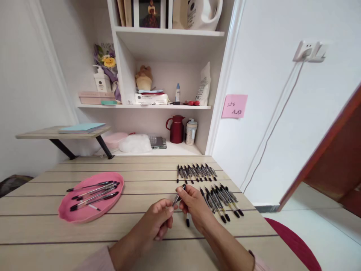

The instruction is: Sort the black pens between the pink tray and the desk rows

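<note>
Over the middle of the table, my right hand point(194, 206) pinches a short pen piece point(178, 195) with a dark upper end, tilted up and to the right. The thumb and fingertips of my left hand point(161, 219) are closed on its lower end. Below my right hand a black pen end point(187, 220) shows; the rest of that pen is hidden by the hand. Right beside this hand lies a cluster of black-tipped pens point(222, 201) in rows. Farther back is another row of pens point(196, 173). At the left, a pink tray point(93, 216) holds several pens point(96, 192) and a thin refill-like stick.
Behind the table stands a white shelf point(169, 34) with a red jug point(176, 130), a light cup point(191, 131) and a plastic bag. A small raised stand point(42, 132) with blue paper is at the back left. A pink note point(234, 106) and a cable are on the right wall.
</note>
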Available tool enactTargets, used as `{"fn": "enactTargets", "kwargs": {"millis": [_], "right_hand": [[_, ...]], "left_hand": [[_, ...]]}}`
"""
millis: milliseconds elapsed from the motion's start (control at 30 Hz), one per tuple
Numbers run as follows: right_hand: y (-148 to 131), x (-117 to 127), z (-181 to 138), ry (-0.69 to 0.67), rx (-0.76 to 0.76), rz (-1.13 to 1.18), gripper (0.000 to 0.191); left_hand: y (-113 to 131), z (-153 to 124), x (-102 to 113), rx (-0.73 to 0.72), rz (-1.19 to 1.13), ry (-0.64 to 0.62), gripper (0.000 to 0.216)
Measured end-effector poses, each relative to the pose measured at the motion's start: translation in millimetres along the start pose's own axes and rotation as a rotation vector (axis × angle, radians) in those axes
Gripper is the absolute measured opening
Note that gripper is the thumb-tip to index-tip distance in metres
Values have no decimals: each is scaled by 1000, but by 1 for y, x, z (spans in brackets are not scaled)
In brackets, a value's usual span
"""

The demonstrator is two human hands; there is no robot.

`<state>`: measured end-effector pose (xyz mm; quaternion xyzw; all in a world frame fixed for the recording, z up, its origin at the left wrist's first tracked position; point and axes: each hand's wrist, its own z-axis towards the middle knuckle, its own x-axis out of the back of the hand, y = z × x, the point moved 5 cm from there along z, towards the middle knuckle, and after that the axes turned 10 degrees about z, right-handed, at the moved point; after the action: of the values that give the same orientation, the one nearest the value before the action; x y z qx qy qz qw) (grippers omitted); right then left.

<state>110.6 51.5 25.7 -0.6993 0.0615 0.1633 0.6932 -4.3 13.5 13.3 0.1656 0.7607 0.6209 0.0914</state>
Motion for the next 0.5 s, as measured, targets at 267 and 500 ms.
{"fn": "enactTargets", "kwargs": {"millis": [267,500], "right_hand": [[9,4,8,25,40,172,39],[9,-2,2,-78,25,349,35]], "left_hand": [[-3,23,-9,-27,-33,-77,25],[0,15,-3,22,-263,-375,25]]}}
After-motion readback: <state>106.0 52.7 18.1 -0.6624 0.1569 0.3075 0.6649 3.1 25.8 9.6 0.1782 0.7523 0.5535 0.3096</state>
